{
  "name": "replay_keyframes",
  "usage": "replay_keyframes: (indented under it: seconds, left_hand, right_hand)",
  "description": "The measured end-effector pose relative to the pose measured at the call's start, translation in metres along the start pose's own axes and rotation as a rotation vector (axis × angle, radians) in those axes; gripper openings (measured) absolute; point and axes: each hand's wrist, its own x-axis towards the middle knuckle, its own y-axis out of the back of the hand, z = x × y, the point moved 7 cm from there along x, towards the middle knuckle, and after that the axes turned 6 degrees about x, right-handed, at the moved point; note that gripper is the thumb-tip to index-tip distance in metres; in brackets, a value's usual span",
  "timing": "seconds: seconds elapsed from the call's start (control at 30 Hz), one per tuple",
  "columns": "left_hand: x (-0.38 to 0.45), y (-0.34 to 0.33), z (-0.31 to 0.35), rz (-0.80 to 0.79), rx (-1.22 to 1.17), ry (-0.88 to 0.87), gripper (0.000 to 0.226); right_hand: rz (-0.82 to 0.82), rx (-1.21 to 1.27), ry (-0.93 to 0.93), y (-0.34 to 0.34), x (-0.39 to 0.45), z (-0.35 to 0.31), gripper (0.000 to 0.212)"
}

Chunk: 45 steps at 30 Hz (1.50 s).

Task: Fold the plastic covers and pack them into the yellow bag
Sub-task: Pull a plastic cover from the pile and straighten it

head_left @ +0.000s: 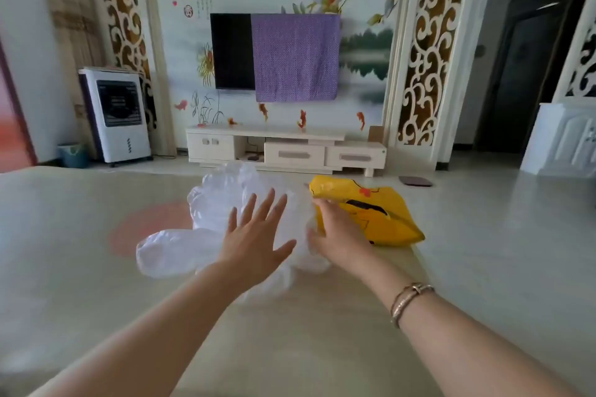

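Item: crumpled heap of clear, thin plastic covers [225,216], lying loose on the pale beige tabletop [80,267] toward its far edge, near the middle; one lobe trails toward the left.

Item: glossy yellow plastic bag with black and red print [380,216], lying flat at the far edge, just right of the heap and touching it.

Left hand [254,235]: fingers spread, palm down over the heap, gripping nothing; whether it presses the film or hovers cannot be told.

Right hand [335,232]: fingers curled at the seam between heap and bag, apparently pinched on the film's right edge; motion blur leaves this uncertain.

Step, as judged: gathering and flattening, no fold yet visible, bag unfilled.

Next move calls for: spreading one cover flat, expelling air, then folding while the slippery film is pinned.
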Motion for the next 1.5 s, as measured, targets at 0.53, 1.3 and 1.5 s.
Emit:
replay_keyframes:
  seconds: [0.53,1.3,1.5]
  left_hand:
    - [0.017,-0.047,-0.051,0.077,0.022,0.038,0.116]
    - [0.054,-0.036,0.1,0.126,-1.17,0.219,0.015]
    - [0.047,-0.068,0.077,0.064,-1.603,0.406,0.013]
  right_hand:
    - [0.318,0.822,-0.095,-0.015,0.027,0.024,0.005]
    - [0.232,1.34,-0.303,0.027,-0.019,0.097,0.043]
    - [0.346,1.504,-0.407,0.025,-0.009,0.115,0.02]
